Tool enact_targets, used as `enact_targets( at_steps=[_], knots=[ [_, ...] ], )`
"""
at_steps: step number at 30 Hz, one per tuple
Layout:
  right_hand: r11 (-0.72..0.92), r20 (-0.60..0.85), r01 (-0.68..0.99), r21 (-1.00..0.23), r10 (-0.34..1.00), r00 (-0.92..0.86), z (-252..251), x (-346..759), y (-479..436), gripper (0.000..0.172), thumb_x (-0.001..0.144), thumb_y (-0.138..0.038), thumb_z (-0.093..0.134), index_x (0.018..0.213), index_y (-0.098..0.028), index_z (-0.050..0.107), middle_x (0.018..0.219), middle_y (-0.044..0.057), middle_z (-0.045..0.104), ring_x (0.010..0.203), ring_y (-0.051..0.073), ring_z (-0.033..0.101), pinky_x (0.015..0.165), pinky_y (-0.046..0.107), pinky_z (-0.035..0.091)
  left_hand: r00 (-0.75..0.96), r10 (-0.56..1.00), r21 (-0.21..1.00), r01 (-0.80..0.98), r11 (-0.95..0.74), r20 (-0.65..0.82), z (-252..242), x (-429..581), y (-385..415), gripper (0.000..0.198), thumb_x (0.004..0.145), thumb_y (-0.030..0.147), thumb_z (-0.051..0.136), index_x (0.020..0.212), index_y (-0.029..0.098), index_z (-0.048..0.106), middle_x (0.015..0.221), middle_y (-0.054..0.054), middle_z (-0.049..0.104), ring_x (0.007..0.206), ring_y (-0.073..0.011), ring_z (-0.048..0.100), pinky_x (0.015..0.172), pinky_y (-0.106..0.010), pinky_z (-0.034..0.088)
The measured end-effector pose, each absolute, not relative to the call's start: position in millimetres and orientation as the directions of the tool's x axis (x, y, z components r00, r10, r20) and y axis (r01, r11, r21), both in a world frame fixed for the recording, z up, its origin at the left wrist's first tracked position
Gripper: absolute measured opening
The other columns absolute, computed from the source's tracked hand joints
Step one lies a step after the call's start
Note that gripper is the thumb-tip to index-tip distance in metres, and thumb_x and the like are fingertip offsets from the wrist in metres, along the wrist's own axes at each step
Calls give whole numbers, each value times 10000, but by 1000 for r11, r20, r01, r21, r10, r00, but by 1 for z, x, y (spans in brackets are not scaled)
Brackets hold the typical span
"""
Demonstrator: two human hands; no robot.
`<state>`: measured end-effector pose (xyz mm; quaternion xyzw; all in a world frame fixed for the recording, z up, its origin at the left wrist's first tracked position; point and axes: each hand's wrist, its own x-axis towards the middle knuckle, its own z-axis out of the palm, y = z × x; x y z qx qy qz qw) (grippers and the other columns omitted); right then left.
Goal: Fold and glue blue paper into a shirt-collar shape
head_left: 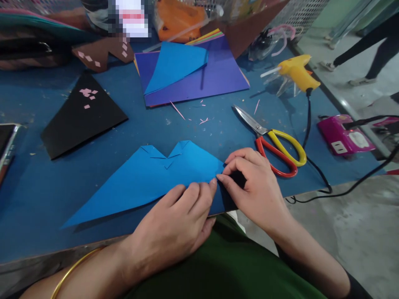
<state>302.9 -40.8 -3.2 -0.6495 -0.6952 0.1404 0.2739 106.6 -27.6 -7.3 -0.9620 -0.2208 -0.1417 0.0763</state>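
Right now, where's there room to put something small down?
The table looks bare at left, below the black paper and left of the nearer blue paper. It's crowded on the right: scissors, glue gun, cord, pink socket block.

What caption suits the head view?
Left hand and right hand at a corner of folded blue paper, scissors lying nearby.

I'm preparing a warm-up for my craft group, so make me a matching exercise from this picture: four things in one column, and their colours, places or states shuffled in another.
Things:
1. Front blue paper
2. Glue gun
3. Scissors
4. Folded black paper

Descriptions:
A. Red and yellow handles
B. Pink bits lying on it
C. Right end at the fingertips of the left hand and right hand
D. Yellow body

Pairs: 1-C, 2-D, 3-A, 4-B
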Motion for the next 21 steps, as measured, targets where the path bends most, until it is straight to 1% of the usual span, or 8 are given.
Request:
enact_targets(
  at_steps=[4, 7, 10, 16, 21],
  knots=[
    [119, 193, 844, -524, 981, -18, -3, 309, -40, 106, 855, -226, 673, 783, -207, 597, 972, 66, 608, 951, 257, 580, 846, 456, 439, 869, 400, -106, 445, -889, 290, -6, 109, -27, 467, 977, 280, 474, 1333, -9, 560, 1090, -113, 691, 973, -234, 565, 789, -379, 440],
    [141, 176, 818, -558, 983, -50, -2, 316, -39, 81, 871, -234, 669, 805, -227, 622, 976, 57, 609, 965, 255, 586, 852, 457, 444, 873, 388, -119, 436, -892, 294, -5, 109, -27, 471, 966, 277, 501, 1323, -24, 564, 1078, -117, 691, 967, -236, 565, 781, -382, 443],
    [150, 173, 785, -602, 983, -55, -1, 320, -38, 92, 880, -202, 649, 796, -236, 629, 971, 50, 607, 957, 242, 590, 845, 448, 455, 872, 383, -124, 435, -892, 304, -6, 109, -27, 481, 965, 279, 506, 1328, -32, 557, 1073, -118, 691, 962, -234, 560, 777, -384, 441],
    [129, 176, 799, -588, 984, -29, -1, 315, -38, 136, 850, -150, 639, 761, -213, 559, 972, 62, 594, 966, 249, 577, 849, 459, 459, 880, 374, -166, 432, -886, 293, -6, 109, -28, 494, 967, 269, 507, 1350, -41, 532, 1083, -128, 690, 964, -240, 557, 780, -387, 442],
    [134, 175, 807, -575, 984, -39, -2, 316, -38, 143, 842, -139, 640, 755, -207, 549, 976, 67, 591, 953, 249, 571, 841, 465, 456, 878, 374, -156, 431, -889, 297, -6, 110, -28, 501, 962, 280, 510, 1343, -45, 539, 1077, -130, 690, 959, -242, 572, 769, -387, 456]
  ],
)
